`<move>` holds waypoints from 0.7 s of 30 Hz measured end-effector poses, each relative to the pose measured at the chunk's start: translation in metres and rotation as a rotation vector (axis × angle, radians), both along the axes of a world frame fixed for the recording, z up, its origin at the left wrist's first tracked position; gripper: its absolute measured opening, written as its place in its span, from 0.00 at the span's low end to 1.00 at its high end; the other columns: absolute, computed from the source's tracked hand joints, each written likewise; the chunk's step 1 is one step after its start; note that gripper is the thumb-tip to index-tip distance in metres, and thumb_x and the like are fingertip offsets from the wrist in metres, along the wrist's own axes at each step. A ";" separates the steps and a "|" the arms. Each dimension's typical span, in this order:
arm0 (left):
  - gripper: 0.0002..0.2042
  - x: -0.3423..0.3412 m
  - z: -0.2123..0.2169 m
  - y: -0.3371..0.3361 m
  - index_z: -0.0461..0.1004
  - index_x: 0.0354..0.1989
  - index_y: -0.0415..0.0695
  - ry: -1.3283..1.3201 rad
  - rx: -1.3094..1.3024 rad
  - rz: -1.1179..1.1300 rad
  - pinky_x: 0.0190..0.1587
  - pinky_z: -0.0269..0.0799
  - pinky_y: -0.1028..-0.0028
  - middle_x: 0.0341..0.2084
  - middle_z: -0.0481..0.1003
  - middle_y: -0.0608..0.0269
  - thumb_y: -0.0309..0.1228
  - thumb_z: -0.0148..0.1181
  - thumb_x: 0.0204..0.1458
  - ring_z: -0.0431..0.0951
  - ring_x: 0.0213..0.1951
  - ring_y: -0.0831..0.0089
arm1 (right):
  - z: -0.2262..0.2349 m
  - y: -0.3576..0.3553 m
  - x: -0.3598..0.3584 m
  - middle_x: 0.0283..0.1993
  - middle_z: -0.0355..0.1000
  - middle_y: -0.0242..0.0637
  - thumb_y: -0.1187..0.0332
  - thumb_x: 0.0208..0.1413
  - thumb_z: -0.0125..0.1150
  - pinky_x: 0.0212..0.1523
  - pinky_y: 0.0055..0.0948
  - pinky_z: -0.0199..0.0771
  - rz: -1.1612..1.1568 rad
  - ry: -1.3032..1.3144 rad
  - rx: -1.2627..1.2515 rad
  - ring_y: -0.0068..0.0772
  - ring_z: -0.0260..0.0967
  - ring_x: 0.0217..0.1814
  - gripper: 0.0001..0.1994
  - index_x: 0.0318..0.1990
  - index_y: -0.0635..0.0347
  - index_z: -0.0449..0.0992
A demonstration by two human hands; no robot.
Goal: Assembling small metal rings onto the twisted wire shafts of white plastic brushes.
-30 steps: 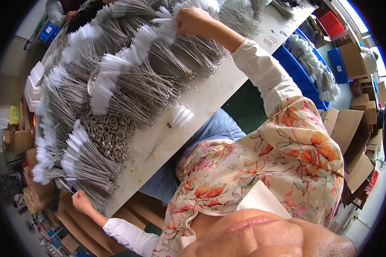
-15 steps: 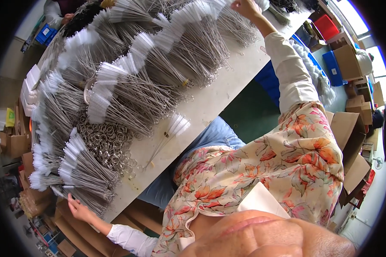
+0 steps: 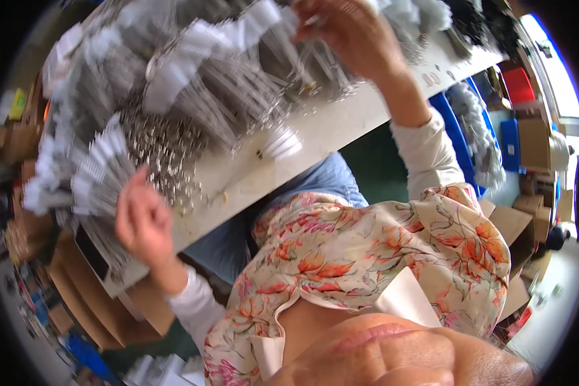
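Note:
My left hand [image 3: 145, 222] is over the left part of the worktable, beside a bunch of thin wire brushes with white bristles [image 3: 103, 161]. Motion smears its fingers; whether it holds anything is unclear. Nearby lies a heap of small metal rings [image 3: 164, 145]. Farther up, my right hand [image 3: 354, 42] hovers over a row of more white-bristled wire brushes [image 3: 199, 48], and its fingers are blurred too. A small separate bunch of white bristles [image 3: 282, 143] rests near the table's front edge, between the hands.
The pale worktable [image 3: 238, 180] runs diagonally, with its edge close to my lap. Dark brushes [image 3: 495, 32] lie at its far right. A blue bin with white brushes [image 3: 473, 122] stands right of the table. Cardboard boxes [image 3: 103, 289] are below the left end.
My left hand has moved up and inward from the table's left end. My right hand has come back left and nearer from the far brushes. The whole view has shifted and blurred.

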State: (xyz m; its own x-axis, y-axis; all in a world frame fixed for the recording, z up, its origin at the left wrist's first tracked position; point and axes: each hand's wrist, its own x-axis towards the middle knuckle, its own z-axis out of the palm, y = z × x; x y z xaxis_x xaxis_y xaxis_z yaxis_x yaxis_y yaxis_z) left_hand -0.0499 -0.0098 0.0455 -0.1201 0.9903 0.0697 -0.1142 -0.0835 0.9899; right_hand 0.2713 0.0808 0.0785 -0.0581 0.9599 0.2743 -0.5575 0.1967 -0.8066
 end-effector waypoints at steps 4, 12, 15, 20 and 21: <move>0.12 0.075 -0.019 0.021 0.70 0.46 0.38 0.170 0.307 -0.210 0.22 0.66 0.80 0.24 0.72 0.66 0.20 0.48 0.53 0.68 0.20 0.82 | -0.037 -0.039 -0.090 0.38 0.70 0.32 0.72 0.56 0.51 0.47 0.29 0.70 0.302 -0.144 0.076 0.33 0.69 0.45 0.09 0.44 0.58 0.70; 0.05 0.058 -0.015 0.000 0.65 0.37 0.30 0.400 0.761 0.105 0.38 0.78 0.73 0.40 0.66 0.51 0.18 0.50 0.53 0.77 0.36 0.63 | -0.054 -0.052 -0.083 0.45 0.71 0.41 0.62 0.58 0.54 0.53 0.32 0.67 0.069 -0.511 0.159 0.34 0.69 0.49 0.15 0.47 0.62 0.74; 0.08 0.069 -0.051 -0.011 0.73 0.34 0.35 0.080 0.352 -0.181 0.34 0.77 0.78 0.44 0.65 0.53 0.13 0.56 0.45 0.75 0.37 0.68 | -0.074 -0.063 -0.106 0.36 0.73 0.38 0.62 0.62 0.45 0.44 0.28 0.74 0.368 0.075 -0.293 0.29 0.71 0.41 0.13 0.42 0.62 0.73; 0.18 0.060 -0.059 -0.017 0.75 0.44 0.43 0.858 0.884 -0.038 0.44 0.68 0.70 0.43 0.66 0.57 0.23 0.64 0.40 0.70 0.42 0.64 | -0.074 -0.053 -0.102 0.30 0.71 0.29 0.66 0.61 0.48 0.25 0.17 0.64 0.500 0.340 -0.354 0.16 0.63 0.25 0.09 0.41 0.61 0.71; 0.23 0.049 -0.054 -0.015 0.71 0.48 0.42 0.834 0.901 -0.010 0.45 0.68 0.70 0.46 0.64 0.56 0.27 0.66 0.40 0.69 0.43 0.64 | -0.059 -0.056 -0.095 0.27 0.69 0.26 0.66 0.60 0.50 0.24 0.16 0.59 0.471 0.084 -0.317 0.15 0.56 0.21 0.09 0.40 0.62 0.72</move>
State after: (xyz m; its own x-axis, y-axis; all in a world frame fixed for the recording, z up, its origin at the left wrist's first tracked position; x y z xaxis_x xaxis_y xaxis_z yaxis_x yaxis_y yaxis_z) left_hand -0.0009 -0.0244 -0.0082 0.2966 0.5490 0.7814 0.5219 -0.7784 0.3488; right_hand 0.1762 0.0244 0.0190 -0.4902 0.8716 -0.0002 -0.5914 -0.3327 -0.7345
